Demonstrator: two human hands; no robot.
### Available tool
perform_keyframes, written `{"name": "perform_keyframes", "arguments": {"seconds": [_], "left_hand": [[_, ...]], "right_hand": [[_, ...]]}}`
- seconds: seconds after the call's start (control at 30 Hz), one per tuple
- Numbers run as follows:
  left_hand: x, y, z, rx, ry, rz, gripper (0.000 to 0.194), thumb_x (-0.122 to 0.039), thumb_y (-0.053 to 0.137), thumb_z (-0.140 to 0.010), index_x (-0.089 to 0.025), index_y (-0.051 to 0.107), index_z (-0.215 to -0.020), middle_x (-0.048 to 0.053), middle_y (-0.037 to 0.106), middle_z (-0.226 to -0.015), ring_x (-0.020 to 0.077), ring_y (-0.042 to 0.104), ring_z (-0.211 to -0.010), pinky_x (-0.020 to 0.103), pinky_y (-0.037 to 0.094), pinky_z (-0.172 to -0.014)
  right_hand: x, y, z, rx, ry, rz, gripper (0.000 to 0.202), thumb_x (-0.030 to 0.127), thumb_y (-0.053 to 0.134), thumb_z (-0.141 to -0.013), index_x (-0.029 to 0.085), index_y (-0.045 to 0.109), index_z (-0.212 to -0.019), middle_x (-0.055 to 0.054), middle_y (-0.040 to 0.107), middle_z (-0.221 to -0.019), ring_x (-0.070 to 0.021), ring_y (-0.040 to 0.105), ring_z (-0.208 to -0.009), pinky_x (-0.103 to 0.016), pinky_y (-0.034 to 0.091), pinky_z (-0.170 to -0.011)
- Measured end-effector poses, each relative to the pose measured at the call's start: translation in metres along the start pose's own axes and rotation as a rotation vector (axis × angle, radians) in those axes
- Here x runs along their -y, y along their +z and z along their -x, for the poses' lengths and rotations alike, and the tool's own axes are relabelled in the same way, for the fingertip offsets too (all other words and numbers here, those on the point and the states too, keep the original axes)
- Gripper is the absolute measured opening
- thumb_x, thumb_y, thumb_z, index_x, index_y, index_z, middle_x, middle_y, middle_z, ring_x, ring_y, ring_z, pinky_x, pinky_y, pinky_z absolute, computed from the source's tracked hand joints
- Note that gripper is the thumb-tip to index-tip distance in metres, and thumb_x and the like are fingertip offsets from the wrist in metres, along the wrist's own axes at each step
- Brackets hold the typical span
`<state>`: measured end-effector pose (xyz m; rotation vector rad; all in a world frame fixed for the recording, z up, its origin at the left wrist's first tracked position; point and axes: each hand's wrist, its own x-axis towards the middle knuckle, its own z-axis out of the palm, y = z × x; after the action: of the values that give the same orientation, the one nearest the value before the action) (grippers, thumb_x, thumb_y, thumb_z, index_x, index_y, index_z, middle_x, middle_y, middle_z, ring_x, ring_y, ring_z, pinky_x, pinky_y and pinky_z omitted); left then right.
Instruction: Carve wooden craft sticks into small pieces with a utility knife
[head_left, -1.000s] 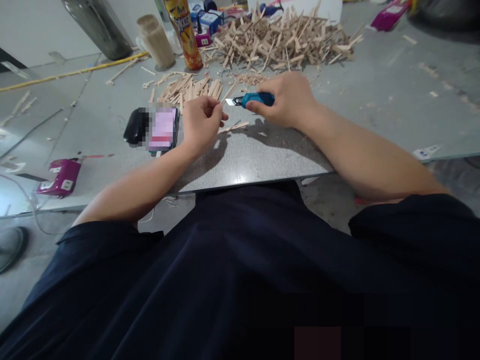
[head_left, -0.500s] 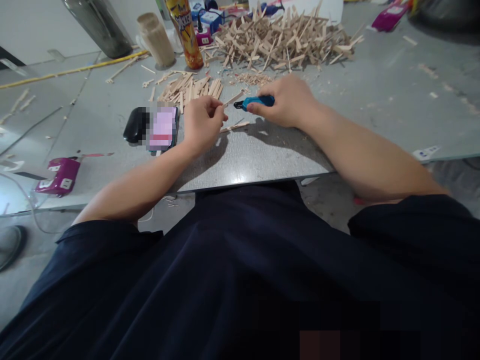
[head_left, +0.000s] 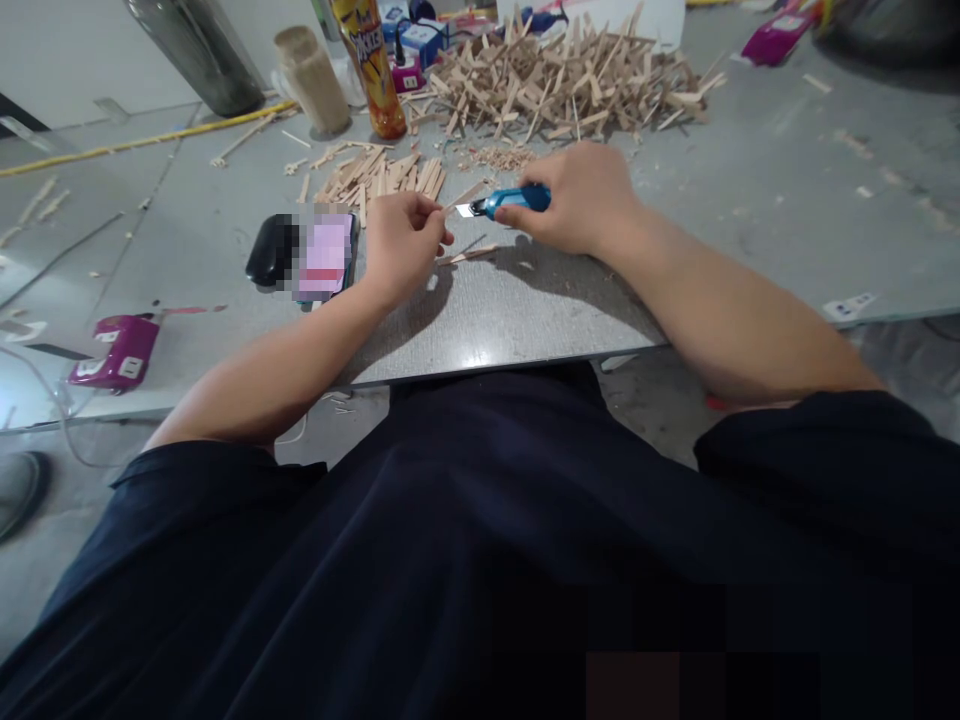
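Between its fingertips my left hand (head_left: 405, 240) pinches a thin wooden stick (head_left: 466, 193), whose free end points up and to the right. My right hand (head_left: 577, 200) is closed around a blue utility knife (head_left: 517, 202). The knife's blade (head_left: 466, 211) points left, close to the stick and the left fingertips; whether it touches the wood I cannot tell. Below the blade, a couple of loose wooden slivers (head_left: 472, 254) lie on the grey table (head_left: 487, 325). Just beyond my left hand is a small pile of flat wooden sticks (head_left: 375, 175).
A large heap of wooden pieces (head_left: 570, 80) lies at the back, with shavings (head_left: 504, 158) before it. A drink bottle (head_left: 371, 75) and a wooden-looking jar (head_left: 311, 80) stand left of it. A phone (head_left: 326, 255) and black case (head_left: 270, 250) sit beside my left wrist.
The knife has turned slightly, and its blade now shows bright beside the stick. Both hands keep their grips and have barely shifted.
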<state>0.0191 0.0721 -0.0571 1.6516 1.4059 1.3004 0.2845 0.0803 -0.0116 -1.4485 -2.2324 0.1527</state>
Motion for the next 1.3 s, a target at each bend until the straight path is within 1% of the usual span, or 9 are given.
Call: {"name": "perform_keyframes", "arguments": {"seconds": [0.13, 0.2, 0.33, 0.5, 0.8, 0.93, 1.07, 1.17, 1.3], "left_hand": [[-0.002, -0.002, 0.0, 0.025, -0.05, 0.0, 0.022, -0.022, 0.079, -0.101, -0.029, 0.072, -0.081, 0.002, 0.082, -0.077, 0.0213, 0.077, -0.07, 0.039, 0.064, -0.073], [-0.001, -0.002, 0.0, 0.035, -0.055, 0.005, 0.019, -0.024, 0.08, -0.1, -0.03, 0.072, -0.083, 0.002, 0.082, -0.077, 0.0223, 0.077, -0.07, 0.041, 0.065, -0.074], [0.003, -0.002, -0.002, 0.037, -0.045, 0.02, 0.015, -0.026, 0.08, -0.097, -0.031, 0.074, -0.084, 0.002, 0.083, -0.078, 0.0236, 0.078, -0.07, 0.044, 0.065, -0.074], [0.003, -0.002, -0.001, 0.025, -0.055, -0.003, 0.018, -0.025, 0.079, -0.094, -0.031, 0.072, -0.078, 0.003, 0.084, -0.077, 0.0243, 0.077, -0.068, 0.045, 0.065, -0.071], [-0.005, 0.0, 0.004, 0.033, -0.047, 0.005, 0.026, -0.017, 0.078, -0.099, -0.029, 0.07, -0.077, 0.003, 0.082, -0.075, 0.0216, 0.078, -0.066, 0.041, 0.067, -0.071], [-0.009, 0.002, 0.004, 0.008, -0.08, 0.005, 0.028, -0.01, 0.074, -0.1, -0.027, 0.07, -0.078, 0.001, 0.08, -0.071, 0.0182, 0.076, -0.064, 0.036, 0.065, -0.069], [-0.008, 0.003, 0.004, 0.007, -0.084, -0.001, 0.027, -0.011, 0.075, -0.1, -0.027, 0.069, -0.079, 0.0, 0.078, -0.07, 0.0179, 0.076, -0.065, 0.034, 0.065, -0.069], [-0.006, 0.002, 0.003, 0.021, -0.074, 0.017, 0.027, -0.01, 0.073, -0.101, -0.028, 0.071, -0.081, 0.0, 0.08, -0.072, 0.0169, 0.074, -0.062, 0.034, 0.062, -0.066], [-0.006, 0.002, 0.005, 0.019, -0.064, 0.033, 0.029, -0.007, 0.07, -0.1, -0.028, 0.072, -0.08, 0.001, 0.081, -0.071, 0.0174, 0.073, -0.061, 0.034, 0.062, -0.066]], "right_hand": [[-0.002, -0.001, 0.002, 0.036, 0.063, -0.101, 0.04, 0.081, 0.08, -0.096, 0.043, 0.071, -0.087, -0.008, 0.08, -0.088, -0.0468, 0.065, -0.124, -0.06, 0.047, -0.089], [-0.003, 0.0, 0.002, 0.05, 0.06, -0.102, 0.04, 0.086, 0.078, -0.096, 0.046, 0.075, -0.093, -0.006, 0.081, -0.088, -0.0466, 0.064, -0.128, -0.059, 0.046, -0.086], [-0.005, 0.001, -0.001, 0.0, -0.006, -0.024, 0.051, 0.087, 0.078, -0.096, 0.039, 0.065, -0.085, -0.009, 0.073, -0.083, -0.0416, 0.062, -0.106, -0.054, 0.04, -0.078], [-0.004, -0.001, -0.003, -0.033, -0.059, -0.025, 0.063, 0.072, 0.083, -0.101, 0.03, 0.044, -0.076, -0.011, 0.06, -0.083, -0.0342, 0.05, -0.087, -0.048, 0.026, -0.076], [-0.006, 0.0, -0.004, -0.012, 0.05, -0.163, 0.049, 0.067, 0.078, -0.108, 0.033, 0.047, -0.089, -0.01, 0.064, -0.091, -0.0344, 0.049, -0.089, -0.048, 0.032, -0.08], [-0.006, 0.007, -0.004, 0.044, -0.01, -0.203, 0.038, 0.047, 0.078, -0.109, 0.033, 0.046, -0.093, -0.008, 0.061, -0.091, -0.0334, 0.048, -0.088, -0.046, 0.032, -0.085], [-0.014, 0.019, -0.008, 0.068, -0.028, -0.247, 0.033, 0.035, 0.081, -0.096, 0.035, 0.049, -0.091, -0.009, 0.064, -0.093, -0.0376, 0.054, -0.093, -0.049, 0.038, -0.088], [-0.018, 0.025, -0.012, 0.085, -0.01, -0.453, 0.03, 0.044, 0.088, -0.086, 0.039, 0.06, -0.093, -0.007, 0.072, -0.094, -0.0369, 0.059, -0.097, -0.052, 0.043, -0.09], [-0.016, 0.024, -0.013, 0.184, 0.174, -0.786, 0.044, 0.052, 0.098, -0.063, 0.04, 0.069, -0.094, -0.004, 0.079, -0.091, -0.0296, 0.054, -0.08, -0.052, 0.039, -0.078]]}}
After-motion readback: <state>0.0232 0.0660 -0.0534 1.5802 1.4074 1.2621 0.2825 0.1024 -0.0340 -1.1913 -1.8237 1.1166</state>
